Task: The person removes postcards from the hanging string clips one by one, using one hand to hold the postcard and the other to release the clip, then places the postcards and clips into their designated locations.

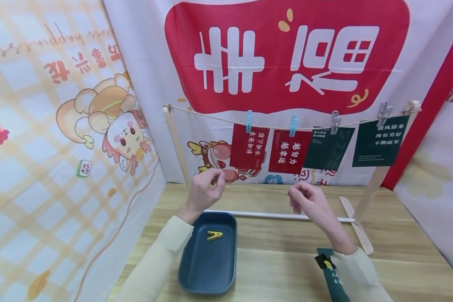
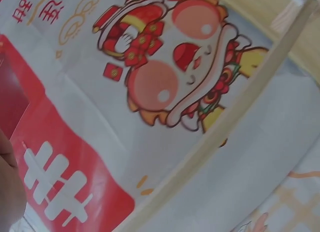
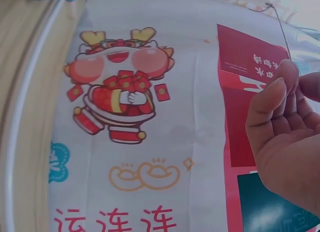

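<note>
My left hand (image 1: 205,191) hovers beyond the blue tray (image 1: 207,289), fingers loosely curled, holding nothing. The right hand (image 1: 311,205), also loosely curled and unoccupied, is in front of the hanging cards, touching none. Two red cards (image 1: 248,147) hang from the string (image 1: 211,116) by light blue clothespins (image 1: 293,125). Farther right, grey clothespins (image 1: 335,121) hold two dark green cards (image 1: 379,147). Inside the tray lies a yellow clothespin (image 1: 214,235). In the right wrist view, the curled fingers (image 3: 265,99) appear over the red cards (image 3: 250,52).
The string runs between wooden posts (image 1: 177,147), joined low down by a white rod (image 1: 272,215). A wooden foot (image 1: 362,239) stands at the right. Partly under my right sleeve lies a green strip (image 1: 336,285) with a black and yellow piece (image 1: 326,262). Printed cloth (image 1: 136,25) surrounds the table.
</note>
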{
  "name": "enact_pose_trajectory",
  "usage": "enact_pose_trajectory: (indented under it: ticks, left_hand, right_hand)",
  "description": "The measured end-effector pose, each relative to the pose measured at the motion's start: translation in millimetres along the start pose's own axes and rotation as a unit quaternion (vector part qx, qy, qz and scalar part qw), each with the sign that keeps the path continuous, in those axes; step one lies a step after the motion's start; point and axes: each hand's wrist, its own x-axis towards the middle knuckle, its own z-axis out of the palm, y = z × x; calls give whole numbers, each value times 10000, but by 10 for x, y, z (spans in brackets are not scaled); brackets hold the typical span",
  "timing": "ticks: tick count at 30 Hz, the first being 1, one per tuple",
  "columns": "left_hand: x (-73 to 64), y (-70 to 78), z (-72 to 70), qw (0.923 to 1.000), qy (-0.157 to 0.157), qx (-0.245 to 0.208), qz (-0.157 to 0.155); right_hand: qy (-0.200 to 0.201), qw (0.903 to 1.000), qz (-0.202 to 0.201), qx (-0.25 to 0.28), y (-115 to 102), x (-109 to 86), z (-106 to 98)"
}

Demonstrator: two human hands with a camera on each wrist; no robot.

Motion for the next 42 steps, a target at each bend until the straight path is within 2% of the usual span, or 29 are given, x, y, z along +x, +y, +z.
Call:
enact_pose_trajectory:
  ticks: [6,10,14,17,24,34,40,42]
  left_hand:
    - [310,57,-40,9997,58,-44,-216]
    - [467,105,-36,9983,97,-294,-501]
    - [566,151,-26,9923,122,-783,-956]
    - [605,177,-28,9885,149,-934,-1184]
    - [725,202,-12,9879,119,-696,-1378]
    - [1003,205,-8,9872,28,-735,-1414]
    - [1173,232,11,9813,-353,-837,-1695]
    - [1211,233,33,9797,-394,-876,-1757]
  right_hand:
    - [122,9996,58,266,-56,140,68]
    - [84,9992,40,399,-71,216,114]
    - [54,9985,7,552,-77,273,164]
    - [10,9978,-34,665,-68,308,201]
    - [2,9977,-61,670,-10,399,247]
    - [-6,9973,20,734,-41,536,310]
    - [169,9970,-170,740,-32,643,344]
    - [219,9965,-231,771,-29,678,363]
